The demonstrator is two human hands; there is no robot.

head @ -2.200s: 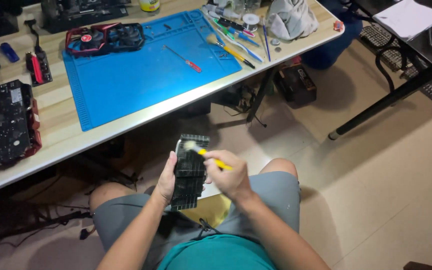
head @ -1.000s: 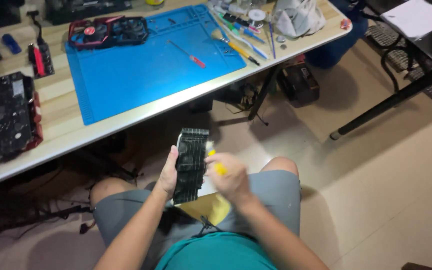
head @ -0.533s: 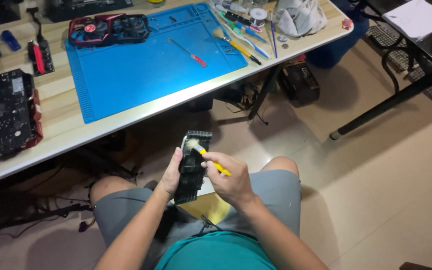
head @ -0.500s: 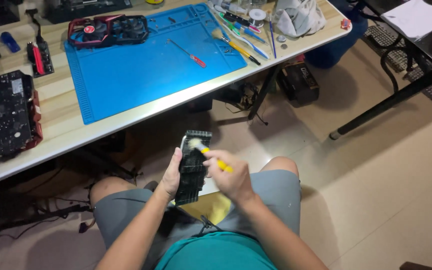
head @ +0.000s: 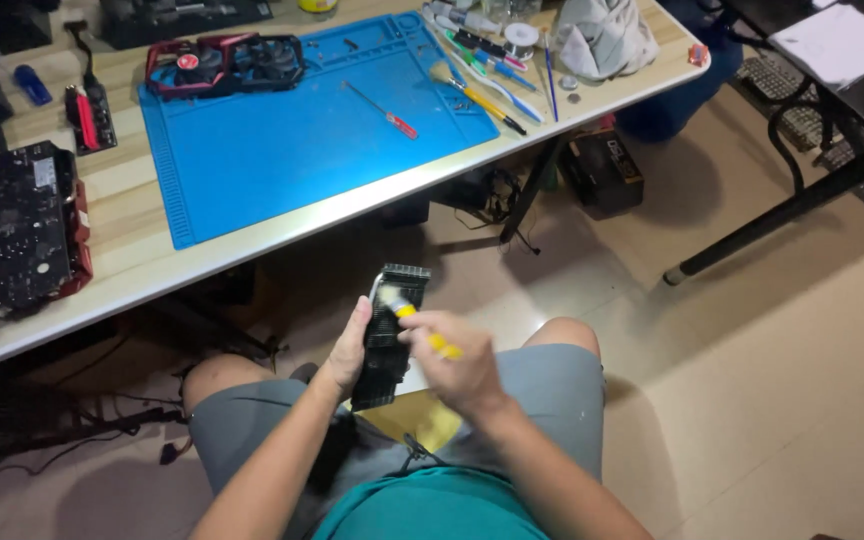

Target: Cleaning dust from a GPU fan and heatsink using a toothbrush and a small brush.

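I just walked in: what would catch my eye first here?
At centre, above the person's lap, the left hand holds a black finned heatsink upright while the right hand sets a yellow-handled brush against its top. Behind them, a bright blue mat covers the wooden table, with a red-handled screwdriver lying on it.

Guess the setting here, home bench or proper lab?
Probably a home electronics repair bench. A blue work mat covers the wooden table, with a red-trimmed fan shroud, a screwdriver and a bare circuit board. The hands brush a black finned heatsink.
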